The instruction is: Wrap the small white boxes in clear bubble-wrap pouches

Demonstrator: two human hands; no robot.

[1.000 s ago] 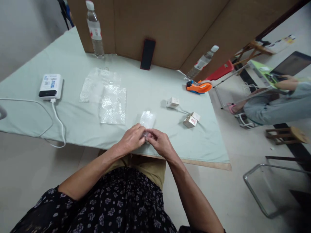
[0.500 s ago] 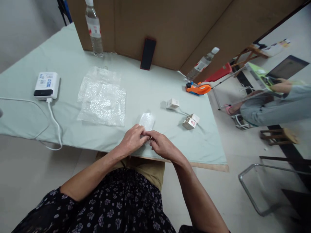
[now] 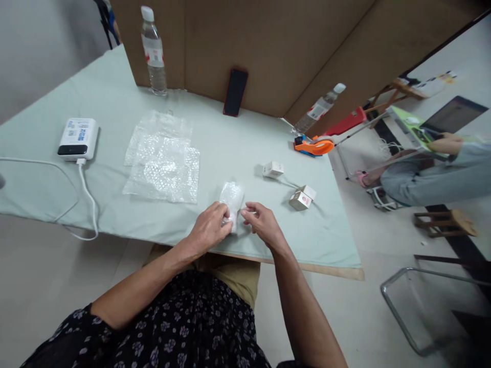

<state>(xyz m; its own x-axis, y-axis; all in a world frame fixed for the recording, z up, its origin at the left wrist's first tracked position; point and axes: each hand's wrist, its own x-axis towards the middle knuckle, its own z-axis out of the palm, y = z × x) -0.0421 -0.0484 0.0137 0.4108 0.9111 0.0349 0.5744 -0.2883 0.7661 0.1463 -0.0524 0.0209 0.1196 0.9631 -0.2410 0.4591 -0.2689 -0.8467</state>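
Note:
A small bubble-wrap packet [image 3: 231, 193] lies close to the table's near edge, and what is inside it cannot be made out. My left hand [image 3: 210, 225] grips its left side, with the fingers bent over the lower half. Just right of the packet is my right hand [image 3: 264, 225], its fingers loosely bent and apart, holding nothing I can see. To the left, several bubble-wrap sheets [image 3: 164, 166] lie overlapping. Beyond my right hand stand small printed boxes, one box [image 3: 273, 169] farther back and another box [image 3: 300, 200] nearer.
A tape dispenser [image 3: 314, 146] sits at the table's right edge. One water bottle [image 3: 155, 59] and another bottle [image 3: 318, 110] stand before a cardboard panel [image 3: 268, 46], where a phone [image 3: 235, 93] leans. A white power bank [image 3: 79, 139] with a cable is at left. A seated person [image 3: 433, 176] is at right.
My right hand has come away from my left and moved right. More of the packet now shows between them, with my left hand still on it. The whole view has shifted slightly.

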